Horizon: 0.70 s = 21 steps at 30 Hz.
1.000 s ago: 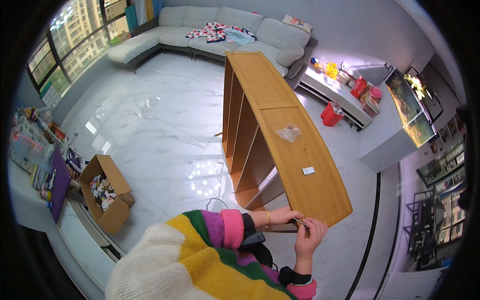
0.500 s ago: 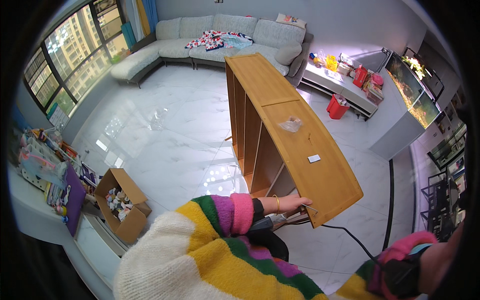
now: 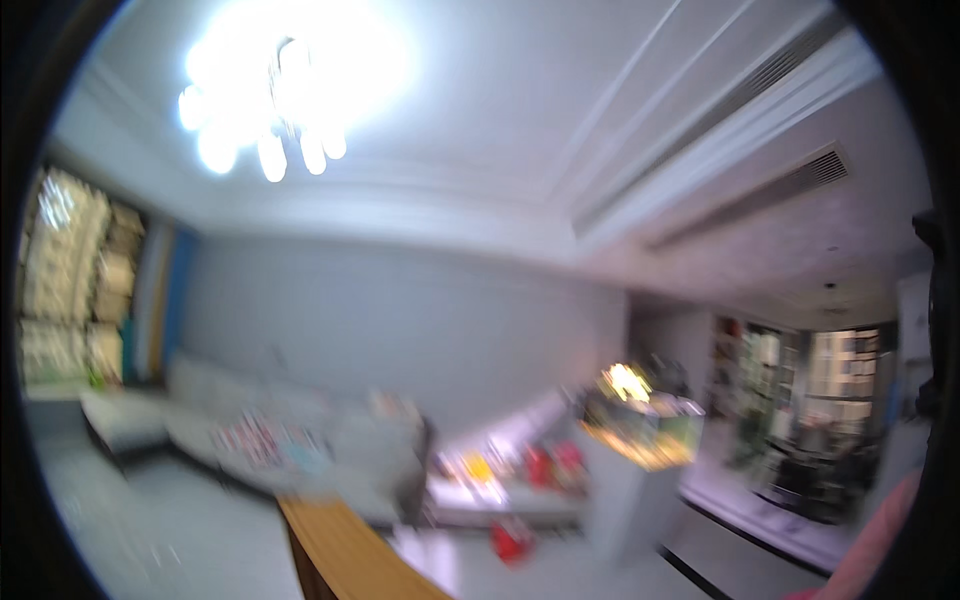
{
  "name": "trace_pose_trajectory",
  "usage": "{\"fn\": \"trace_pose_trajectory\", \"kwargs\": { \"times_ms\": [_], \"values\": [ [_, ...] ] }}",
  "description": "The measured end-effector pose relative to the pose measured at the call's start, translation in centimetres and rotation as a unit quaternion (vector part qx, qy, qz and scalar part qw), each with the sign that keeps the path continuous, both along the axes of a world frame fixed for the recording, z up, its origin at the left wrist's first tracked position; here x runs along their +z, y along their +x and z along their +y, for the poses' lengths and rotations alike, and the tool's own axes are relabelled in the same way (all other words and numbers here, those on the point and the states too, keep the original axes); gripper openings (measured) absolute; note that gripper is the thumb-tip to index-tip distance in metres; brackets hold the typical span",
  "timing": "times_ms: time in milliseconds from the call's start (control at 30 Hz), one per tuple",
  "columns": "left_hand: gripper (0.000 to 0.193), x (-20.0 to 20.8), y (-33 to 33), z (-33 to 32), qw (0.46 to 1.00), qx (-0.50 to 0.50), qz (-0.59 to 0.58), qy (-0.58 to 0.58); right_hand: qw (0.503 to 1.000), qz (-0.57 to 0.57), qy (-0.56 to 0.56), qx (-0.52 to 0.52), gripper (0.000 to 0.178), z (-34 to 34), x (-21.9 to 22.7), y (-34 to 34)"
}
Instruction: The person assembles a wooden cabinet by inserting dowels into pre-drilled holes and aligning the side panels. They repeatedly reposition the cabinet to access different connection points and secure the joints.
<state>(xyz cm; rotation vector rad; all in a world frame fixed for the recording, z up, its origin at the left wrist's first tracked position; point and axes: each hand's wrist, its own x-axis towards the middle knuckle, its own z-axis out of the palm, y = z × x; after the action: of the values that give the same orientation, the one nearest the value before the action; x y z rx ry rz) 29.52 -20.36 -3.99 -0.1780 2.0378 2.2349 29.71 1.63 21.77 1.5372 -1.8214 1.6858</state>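
Observation:
My left hand is out of view. Of my right arm only a blurred pink strip [image 3: 885,535], a sleeve or forearm, shows at the lower right rim; its hand is hidden beyond the edge. The wooden shelf unit [image 3: 355,555] enters from the lower edge, with just the far end of its orange-brown side panel showing. Neither hand is seen touching it. The whole picture is smeared by motion.
A grey sofa [image 3: 350,455] with a patterned cloth [image 3: 260,440] stands beyond the shelf unit. Right of it are a low white cabinet [image 3: 470,500] with items on top, a red bin [image 3: 512,540] and a fish tank [image 3: 650,430]. A bright ceiling lamp [image 3: 275,95] hangs above.
The view has swung up toward the ceiling and the right. My left hand, which was at the shelf unit's near end beside a thin metal rod, has left the picture.

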Motion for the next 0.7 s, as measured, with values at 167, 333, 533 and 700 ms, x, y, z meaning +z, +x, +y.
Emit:
{"fn": "trace_pose_trajectory", "kwargs": {
  "times_ms": [167,333,533,700],
  "values": [
    [0.022,-7.7,0.0,0.5,0.948,-0.17,-0.071,0.259,0.973,0.159,-0.109,-0.127,0.058,6.0,4.2,-3.7],
    [0.026,-4.3,-0.1,1.1,0.934,-0.014,0.204,-0.293,0.967,0.16,-0.125,-0.154,0.054,5.0,3.8,-2.7],
    [0.035,-3.4,0.2,2.2,0.983,0.047,-0.13,0.118,0.985,0.098,-0.05,-0.131,0.05,2.1,-5.1,1.1],
    [0.033,-2.2,1.8,2.6,0.976,0.012,-0.063,0.21,0.986,0.095,-0.041,-0.129,0.046,1.7,-7.3,2.9]
  ]
}}
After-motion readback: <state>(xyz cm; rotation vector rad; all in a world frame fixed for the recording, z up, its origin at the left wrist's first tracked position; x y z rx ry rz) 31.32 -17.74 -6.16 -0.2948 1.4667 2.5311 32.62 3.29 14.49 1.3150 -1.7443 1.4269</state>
